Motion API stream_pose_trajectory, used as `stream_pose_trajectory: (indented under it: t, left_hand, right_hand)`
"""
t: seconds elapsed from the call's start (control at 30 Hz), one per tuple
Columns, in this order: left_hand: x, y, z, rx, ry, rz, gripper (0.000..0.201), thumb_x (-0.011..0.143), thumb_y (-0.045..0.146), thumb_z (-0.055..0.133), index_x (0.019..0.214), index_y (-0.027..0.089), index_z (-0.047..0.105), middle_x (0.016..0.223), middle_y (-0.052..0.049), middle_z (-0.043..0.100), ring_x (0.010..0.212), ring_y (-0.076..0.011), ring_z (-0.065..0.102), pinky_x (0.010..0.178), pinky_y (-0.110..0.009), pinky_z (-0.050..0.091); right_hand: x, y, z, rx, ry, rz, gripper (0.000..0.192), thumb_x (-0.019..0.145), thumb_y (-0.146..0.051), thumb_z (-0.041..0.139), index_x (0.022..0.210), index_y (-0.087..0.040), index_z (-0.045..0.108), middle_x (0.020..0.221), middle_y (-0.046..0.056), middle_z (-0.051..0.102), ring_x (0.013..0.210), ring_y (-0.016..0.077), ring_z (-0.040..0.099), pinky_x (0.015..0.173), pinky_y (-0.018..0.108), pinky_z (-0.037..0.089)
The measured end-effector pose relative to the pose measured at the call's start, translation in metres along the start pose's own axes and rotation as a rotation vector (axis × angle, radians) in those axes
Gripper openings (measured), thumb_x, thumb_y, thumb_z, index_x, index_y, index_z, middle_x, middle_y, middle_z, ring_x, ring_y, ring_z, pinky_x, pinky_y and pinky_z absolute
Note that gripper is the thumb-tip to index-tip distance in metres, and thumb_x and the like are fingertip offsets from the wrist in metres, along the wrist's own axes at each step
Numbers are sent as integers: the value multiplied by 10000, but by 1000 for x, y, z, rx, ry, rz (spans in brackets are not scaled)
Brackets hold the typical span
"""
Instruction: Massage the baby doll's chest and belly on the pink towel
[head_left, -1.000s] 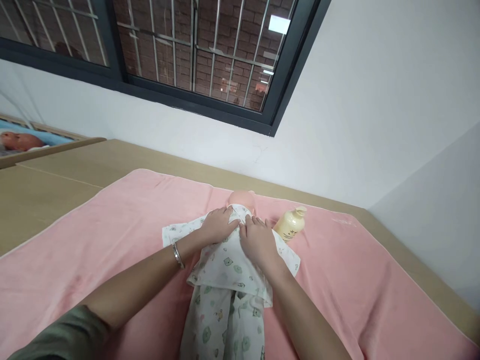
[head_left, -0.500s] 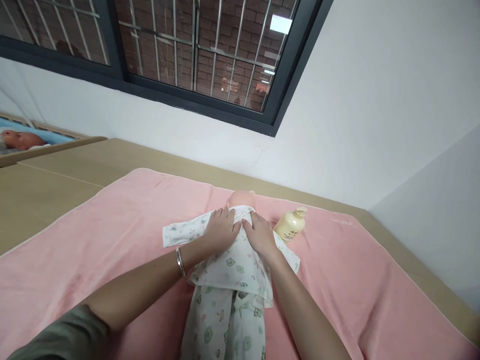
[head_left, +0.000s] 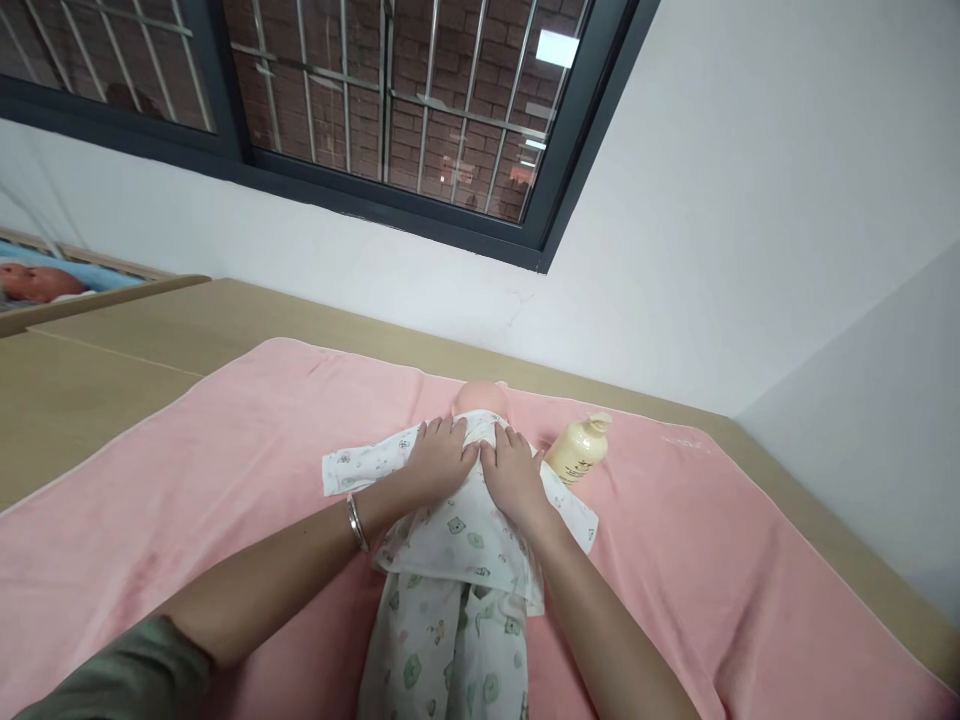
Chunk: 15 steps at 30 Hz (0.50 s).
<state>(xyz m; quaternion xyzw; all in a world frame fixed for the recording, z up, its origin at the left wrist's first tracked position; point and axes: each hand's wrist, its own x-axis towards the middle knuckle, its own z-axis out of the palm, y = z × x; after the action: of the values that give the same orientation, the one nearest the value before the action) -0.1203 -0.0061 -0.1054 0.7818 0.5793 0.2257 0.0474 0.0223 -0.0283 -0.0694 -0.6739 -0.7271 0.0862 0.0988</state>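
Note:
A baby doll (head_left: 480, 398) lies on a pink blanket (head_left: 247, 450), its head away from me. It wears a white printed top (head_left: 472, 540) and matching trousers (head_left: 442, 650). My left hand (head_left: 441, 460) rests flat on the upper left of the top, fingers stretched toward the doll's head. On the upper right of the chest lies my right hand (head_left: 516, 475), its fingers also extended. The thumbs nearly meet over the middle. Both sleeves are spread out sideways. Just right of my right hand is a cream pump bottle (head_left: 577, 450), leaning over the right sleeve.
Beneath the blanket is a wooden surface (head_left: 150, 330) that runs along a white wall (head_left: 360, 270). A dark-framed window (head_left: 390, 205) with bars is above. At the far left, another doll (head_left: 37, 283) lies in a blue-lined wooden crib (head_left: 135, 285).
My right hand's fingers have shifted slightly on the doll's chest, and the fingers lie a little closer together. My left hand stays in place. The view has moved slightly.

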Motion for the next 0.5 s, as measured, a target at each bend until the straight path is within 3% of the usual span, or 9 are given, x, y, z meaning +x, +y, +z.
stream_pose_trajectory:
  t: [0.1,0.17,0.3,0.4,0.5]
  left_hand:
    - [4,-4,-5,-35,-49,7,330,995,358,393,1167,146,578,1187,-167,675,1142,-328,604,1009,-476,441]
    - [3,-3,-7,-49,-62,7,316,990,356,401,1161,157,578,1159,-151,685,1118,-315,616,997,-466,451]
    - [-9,8,0,65,21,9,383,1006,303,356,1271,109,553,1294,-206,633,1227,-350,572,1044,-510,422]
    - [-22,19,11,132,117,10,442,988,247,381,1379,72,490,1419,-251,551,1351,-395,484,1078,-557,393]
    - [-25,22,15,125,142,22,457,967,217,397,1393,76,482,1429,-259,540,1373,-396,464,1067,-567,407]
  right_hand:
    - [-7,-8,0,-67,8,7,549,1066,-336,273,1557,-109,364,1611,188,374,1496,360,308,1158,650,293]
    - [-12,-12,1,-144,39,-33,521,1063,-297,283,1496,-51,437,1547,234,447,1444,351,390,1158,558,335]
    - [-14,-9,0,-214,81,-141,470,1048,-228,294,1387,-3,530,1417,261,562,1349,319,489,1167,437,324]
    - [-5,2,-8,-107,39,-185,433,1035,-234,318,1339,-66,576,1400,215,589,1333,300,497,1129,414,353]
    - [4,10,-14,-2,8,-146,386,1030,-286,348,1275,-158,616,1342,153,635,1264,280,543,1067,408,399]
